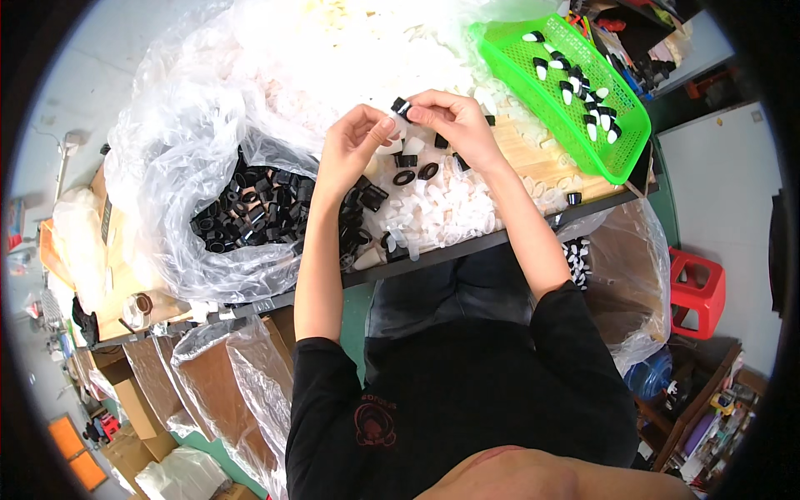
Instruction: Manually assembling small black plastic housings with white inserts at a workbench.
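Observation:
My right hand [460, 129] pinches a small black cap [401, 107] between thumb and fingers, above the middle of the table. Close beside it, my left hand [357, 148] has thumb and forefinger pressed together; a pale piece may be at their tips, but I cannot make it out. Below the hands lie a few loose black rings [404, 177] and a heap of small white plastic pieces [442, 210]. Left of my left forearm, a clear plastic bag [179, 221] lies spread around many black caps [262, 208].
At the far right, a green basket [621, 171] holds several black-and-white pieces. Pale translucent parts [333, 46] cover the far table. Lined boxes [208, 367] stand below the front edge at left, another plastic-lined box [629, 275] at right, near a red stool [698, 292].

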A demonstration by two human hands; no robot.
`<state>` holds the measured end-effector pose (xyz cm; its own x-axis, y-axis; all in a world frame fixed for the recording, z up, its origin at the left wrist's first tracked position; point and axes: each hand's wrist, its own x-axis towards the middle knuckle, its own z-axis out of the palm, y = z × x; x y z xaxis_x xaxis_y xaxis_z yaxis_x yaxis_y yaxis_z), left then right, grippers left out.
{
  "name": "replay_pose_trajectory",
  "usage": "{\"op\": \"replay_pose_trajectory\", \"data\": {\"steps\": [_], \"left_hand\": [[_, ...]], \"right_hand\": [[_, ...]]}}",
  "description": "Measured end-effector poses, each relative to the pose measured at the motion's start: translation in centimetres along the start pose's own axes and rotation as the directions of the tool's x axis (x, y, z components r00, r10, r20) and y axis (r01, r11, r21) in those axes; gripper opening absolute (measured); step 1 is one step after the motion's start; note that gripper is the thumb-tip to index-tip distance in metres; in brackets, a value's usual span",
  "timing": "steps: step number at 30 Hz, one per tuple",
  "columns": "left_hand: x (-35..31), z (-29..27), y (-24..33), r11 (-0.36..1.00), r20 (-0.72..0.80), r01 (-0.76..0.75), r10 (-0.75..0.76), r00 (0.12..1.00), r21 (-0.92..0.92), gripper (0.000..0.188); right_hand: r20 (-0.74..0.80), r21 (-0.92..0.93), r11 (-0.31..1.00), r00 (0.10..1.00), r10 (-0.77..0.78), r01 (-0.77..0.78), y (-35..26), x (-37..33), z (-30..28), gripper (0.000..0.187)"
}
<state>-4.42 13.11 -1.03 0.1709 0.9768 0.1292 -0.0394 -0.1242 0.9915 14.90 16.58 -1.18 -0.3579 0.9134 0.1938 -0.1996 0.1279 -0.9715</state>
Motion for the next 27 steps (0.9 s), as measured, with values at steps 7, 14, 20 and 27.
{"op": "replay_pose_trajectory", "data": {"steps": [7, 14, 20, 27], "left_hand": [[0.3, 0.2, -0.3, 0.995, -0.095, -0.062, 0.055, 0.994, -0.076, 0.023], [-0.1, 0.7, -0.1, 0.955, -0.150, -0.298, 0.296, 0.943, 0.012, 0.027], [-0.5, 0.9, 0.6, 0.973, -0.114, -0.230, 0.229, 0.967, 0.006, 0.033], [-0.4, 1.2, 0.2, 0.955, -0.107, -0.286, 0.278, 0.955, -0.073, 0.029]], "right_hand": [[0.047, -0.061, 0.998, 0.999, -0.008, 0.011, -0.2, 0.0, -0.4, 0.017], [0.236, -0.864, 0.444, 0.970, -0.063, 0.239, 2.4, -2.5, -2.1, 0.023], [0.290, -0.904, 0.281, 0.945, -0.148, 0.322, 2.8, -2.8, -2.1, 0.030], [0.339, -0.923, 0.168, 0.938, -0.074, 0.347, 2.3, -2.8, -1.2, 0.029]]}}
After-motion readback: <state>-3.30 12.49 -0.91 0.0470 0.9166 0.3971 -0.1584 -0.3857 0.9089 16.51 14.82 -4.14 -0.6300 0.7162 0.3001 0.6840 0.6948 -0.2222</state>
